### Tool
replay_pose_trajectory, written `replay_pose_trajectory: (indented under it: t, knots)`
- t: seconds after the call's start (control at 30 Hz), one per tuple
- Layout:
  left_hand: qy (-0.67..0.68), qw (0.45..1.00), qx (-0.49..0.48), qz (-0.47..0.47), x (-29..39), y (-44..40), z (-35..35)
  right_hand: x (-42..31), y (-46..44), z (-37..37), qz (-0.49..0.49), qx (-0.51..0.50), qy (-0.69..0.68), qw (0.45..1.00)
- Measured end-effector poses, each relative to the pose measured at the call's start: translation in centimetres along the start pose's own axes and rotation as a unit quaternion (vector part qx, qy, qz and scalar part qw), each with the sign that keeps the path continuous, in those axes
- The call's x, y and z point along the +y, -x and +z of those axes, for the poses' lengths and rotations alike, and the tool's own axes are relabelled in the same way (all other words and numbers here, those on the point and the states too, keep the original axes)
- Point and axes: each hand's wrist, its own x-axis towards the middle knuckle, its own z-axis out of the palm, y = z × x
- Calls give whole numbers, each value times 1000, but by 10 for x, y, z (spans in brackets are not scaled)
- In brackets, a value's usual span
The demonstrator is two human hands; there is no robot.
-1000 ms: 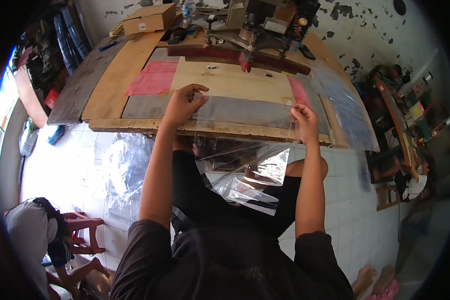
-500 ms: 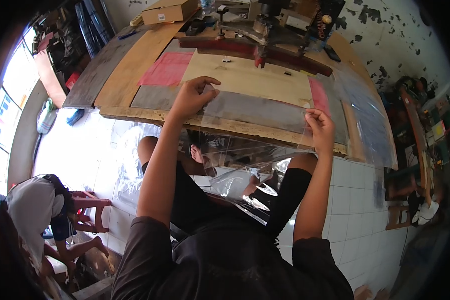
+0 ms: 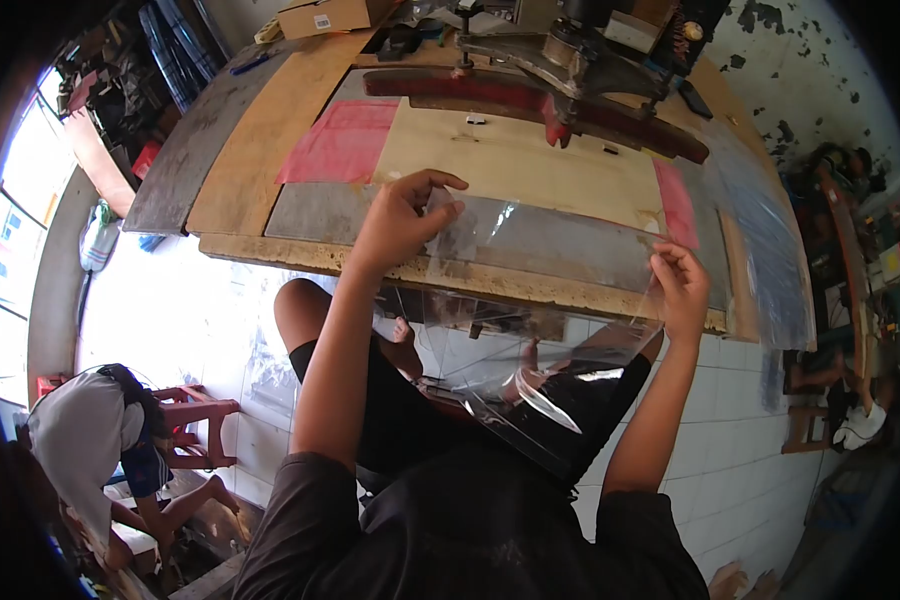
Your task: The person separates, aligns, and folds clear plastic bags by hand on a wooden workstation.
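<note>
Holding film [image 3: 547, 335] well wanted gentle, even tension, I judged: left hand [image 3: 406, 222] and right hand [image 3: 682, 286] gripped its corners.

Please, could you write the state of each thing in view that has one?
Clear plastic sheet, held up, lower part hanging loose
Left hand, curled at sheet's edge, grip unclear
Right hand, pinching sheet's edge
Pale panel, lying flat
Larger pink patch, lying flat
Red bar, over pale panel, contact unclear
</note>
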Motion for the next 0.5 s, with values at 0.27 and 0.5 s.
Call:
replay_pose_trajectory:
  t: [0.27,0.5]
  knots:
    - [-23,999,-3,-29,11,1,-1,2,-5,3,19,-6,21,1000]
    - [0,999,-21,-35,-5,0,3,1,-2,2,19,12,17,1000]
